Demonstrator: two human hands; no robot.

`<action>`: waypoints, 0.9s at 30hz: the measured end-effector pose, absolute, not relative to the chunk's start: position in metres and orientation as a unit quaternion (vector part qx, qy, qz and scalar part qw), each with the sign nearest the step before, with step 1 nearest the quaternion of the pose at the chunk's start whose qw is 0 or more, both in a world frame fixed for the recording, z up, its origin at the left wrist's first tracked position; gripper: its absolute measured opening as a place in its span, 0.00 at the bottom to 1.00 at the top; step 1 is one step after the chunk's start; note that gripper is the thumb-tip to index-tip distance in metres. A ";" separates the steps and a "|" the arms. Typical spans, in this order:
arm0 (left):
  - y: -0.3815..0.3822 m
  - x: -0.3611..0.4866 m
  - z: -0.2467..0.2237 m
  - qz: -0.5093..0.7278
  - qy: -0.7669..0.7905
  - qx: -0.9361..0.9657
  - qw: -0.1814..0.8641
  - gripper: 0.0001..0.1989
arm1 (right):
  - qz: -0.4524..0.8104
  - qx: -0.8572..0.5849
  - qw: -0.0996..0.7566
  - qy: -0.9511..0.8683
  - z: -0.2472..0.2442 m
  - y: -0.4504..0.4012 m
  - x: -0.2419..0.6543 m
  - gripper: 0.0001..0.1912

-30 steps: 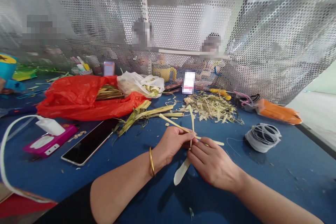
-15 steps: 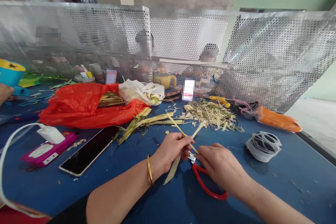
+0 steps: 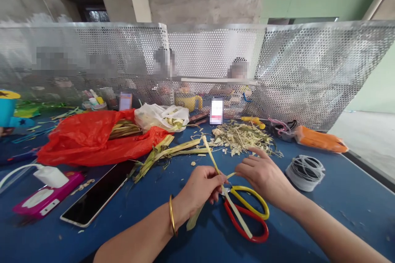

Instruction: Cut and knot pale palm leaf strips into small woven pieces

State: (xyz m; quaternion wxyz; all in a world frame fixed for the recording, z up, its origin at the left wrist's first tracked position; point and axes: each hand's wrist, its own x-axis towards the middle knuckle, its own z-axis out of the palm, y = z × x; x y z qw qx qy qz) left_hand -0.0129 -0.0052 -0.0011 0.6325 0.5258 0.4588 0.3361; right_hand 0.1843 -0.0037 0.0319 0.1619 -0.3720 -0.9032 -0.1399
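My left hand [image 3: 205, 185] is closed, pinching pale, flat plant strips where they cross. One long strip [image 3: 212, 157] runs from above the thumb down across the scissors' handles. The folded strip [image 3: 193, 221] pokes out below the palm. My right hand [image 3: 261, 174] pinches the tip of a short strip end [image 3: 231, 176] between thumb and forefinger, its other fingers raised. Just below both hands are scissors [image 3: 262, 234] with one red and one yellow handle. Their blades are partly hidden by the left fingers, so I cannot tell whether that hand touches them.
Plant shavings [image 3: 247, 137] lie beyond my hands, with stalks [image 3: 173, 150] beside a red plastic bag [image 3: 77, 139]. A phone [image 3: 98, 193] and a purple power strip [image 3: 49, 197] are left. A wire spool [image 3: 305, 172] sits right. A perforated metal screen [image 3: 212, 53] stands behind; people sit beyond it.
My right hand has moved up and away from the scissors, uncovering the yellow handle. The long strip now lies across the handles. The view has tilted slightly upward.
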 end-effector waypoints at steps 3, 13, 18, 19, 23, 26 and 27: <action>-0.004 -0.012 -0.002 0.346 0.480 0.505 0.629 0.09 | -0.213 -0.396 0.180 -0.875 0.033 -0.003 0.186 0.08; -0.004 -0.014 0.001 0.387 0.472 0.388 0.690 0.11 | -0.422 -0.258 0.463 -0.735 0.049 -0.055 0.182 0.31; -0.006 -0.012 0.002 0.394 0.462 0.384 0.695 0.10 | -0.386 -0.409 0.430 -0.707 0.060 -0.058 0.179 0.22; -0.007 -0.011 0.002 0.400 0.459 0.384 0.694 0.10 | -0.361 -0.432 0.407 -0.720 0.061 -0.054 0.178 0.20; -0.008 -0.008 0.004 0.419 0.435 0.392 0.694 0.13 | -0.205 -0.453 0.293 -0.817 0.053 -0.034 0.171 0.10; -0.009 -0.007 0.006 0.424 0.417 0.399 0.698 0.13 | -0.071 -0.468 0.253 -0.844 0.035 -0.024 0.169 0.08; -0.010 -0.006 0.006 0.423 0.413 0.401 0.700 0.12 | -0.038 -0.469 0.251 -0.846 0.029 -0.022 0.168 0.08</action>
